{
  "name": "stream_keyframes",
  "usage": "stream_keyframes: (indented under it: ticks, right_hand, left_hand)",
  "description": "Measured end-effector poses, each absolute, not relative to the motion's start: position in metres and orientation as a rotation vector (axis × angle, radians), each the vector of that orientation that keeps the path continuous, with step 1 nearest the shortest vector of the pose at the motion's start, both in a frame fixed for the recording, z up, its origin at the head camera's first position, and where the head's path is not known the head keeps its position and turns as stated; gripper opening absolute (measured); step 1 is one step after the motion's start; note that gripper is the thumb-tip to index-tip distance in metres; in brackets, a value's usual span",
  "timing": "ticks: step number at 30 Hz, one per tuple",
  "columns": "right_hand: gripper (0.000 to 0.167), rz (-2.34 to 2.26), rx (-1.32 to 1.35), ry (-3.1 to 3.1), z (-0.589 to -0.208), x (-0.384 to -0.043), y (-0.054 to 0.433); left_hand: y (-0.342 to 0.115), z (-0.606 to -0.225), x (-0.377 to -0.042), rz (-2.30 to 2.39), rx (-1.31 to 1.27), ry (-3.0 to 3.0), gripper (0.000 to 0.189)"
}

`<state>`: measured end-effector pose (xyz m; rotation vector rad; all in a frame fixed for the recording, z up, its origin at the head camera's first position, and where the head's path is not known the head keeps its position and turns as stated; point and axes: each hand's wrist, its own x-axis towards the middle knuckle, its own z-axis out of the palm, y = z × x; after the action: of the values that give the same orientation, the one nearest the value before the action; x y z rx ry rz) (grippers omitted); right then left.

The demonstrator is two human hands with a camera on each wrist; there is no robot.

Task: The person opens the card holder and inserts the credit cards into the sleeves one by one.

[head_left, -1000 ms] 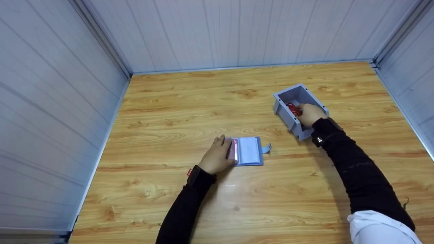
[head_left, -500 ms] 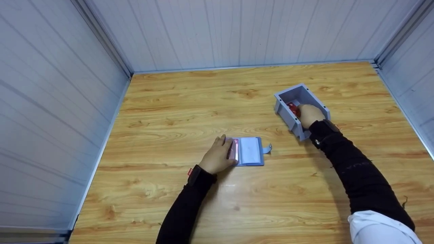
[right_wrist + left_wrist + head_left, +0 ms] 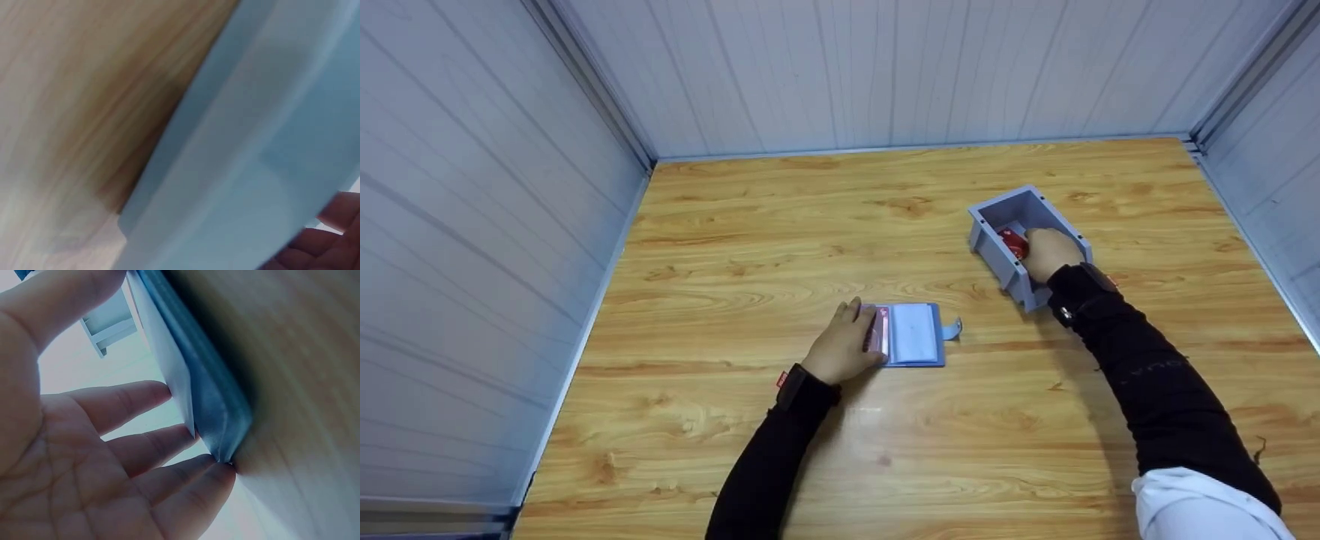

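Note:
A small light-blue card holder (image 3: pixel 916 334) lies open on the table, its snap strap pointing right. My left hand (image 3: pixel 841 347) rests over its left half, partly covering a pink-red card (image 3: pixel 882 330) there. In the left wrist view, the extended fingers (image 3: pixel 129 400) touch the edge of the holder (image 3: pixel 216 402) and its clear sleeve. My right hand (image 3: pixel 1051 255) reaches down into a grey plastic bin (image 3: pixel 997 253), with a red card (image 3: pixel 1014 241) at its fingers. The right wrist view shows bent fingers (image 3: pixel 315 242) behind the bin wall (image 3: pixel 247 169); their tips are hidden.
The wood-patterned table (image 3: pixel 750 225) is bounded by white panel walls at the left (image 3: pixel 472 247), back (image 3: pixel 855 75) and right (image 3: pixel 1275 180). The bin's raised walls surround my right hand.
Inside the bin, the right hand shifts slightly and the red card beside it changes its tilt a little. The left hand and the card holder stay in place.

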<state>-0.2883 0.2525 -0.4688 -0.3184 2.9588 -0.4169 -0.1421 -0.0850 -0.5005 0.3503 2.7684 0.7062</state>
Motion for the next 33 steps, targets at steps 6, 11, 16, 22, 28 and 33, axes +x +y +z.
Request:
stream_keyframes:
  ticks: [6,11,16,22,28,33]
  right_hand:
    - [0.018,-0.375,-0.298,2.954,-0.465,-0.285,0.251]
    - [0.020,-0.371,-0.280,2.949,-0.466,-0.283,0.251]
    - [0.020,-0.353,-0.278,2.953,-0.467,-0.284,0.250]
    - [0.018,-0.390,-0.294,2.950,-0.467,-0.285,0.253]
    - [0.024,-0.509,-0.272,2.935,-0.463,-0.285,0.254]
    - [0.025,-0.537,-0.253,2.955,-0.455,-0.285,0.255]
  left_hand:
    - [-0.085,-0.500,-0.141,0.708,0.348,2.768,0.085]
    - [-0.085,-0.501,-0.141,0.708,0.343,2.770,0.085]
    - [-0.084,-0.500,-0.141,0.690,0.346,2.777,0.085]
    - [-0.085,-0.501,-0.141,0.696,0.368,2.777,0.083]
    - [-0.085,-0.500,-0.141,0.704,0.375,2.774,0.083]
    - [-0.085,-0.500,-0.141,0.703,0.378,2.772,0.083]
